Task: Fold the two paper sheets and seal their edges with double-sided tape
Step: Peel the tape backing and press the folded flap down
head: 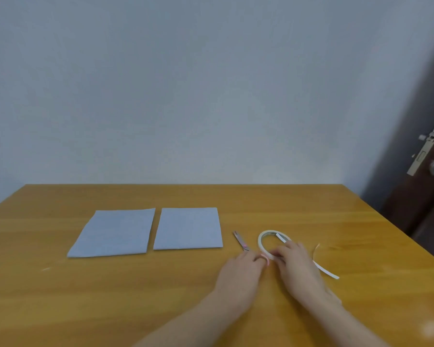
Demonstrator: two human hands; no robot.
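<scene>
The roll of double-sided tape (pixel 271 242) lies flat on the wooden table (pixel 135 291), on the right side, and both hands are at its near edge. The right hand (pixel 295 259) lies over the near right part of the ring, fingers bent down onto it, and seems to hold it. The left hand (pixel 238 267) comes in from the left, and its fingertips touch the ring's near rim; I cannot tell if it pinches the loose end of the tape. A loose white strip (pixel 325 269) lies just to the right of the right hand, running away to the near right. Small scissors (pixel 241 241) lie just left of the roll, close to the left hand, pointing away from the person. The two blue-grey paper sheets (pixel 188 229) lie side by side, well off to the left, flat, and look already folded. So I think any tape pulled here must travel left, and the left hand is nearer the sheets.
</scene>
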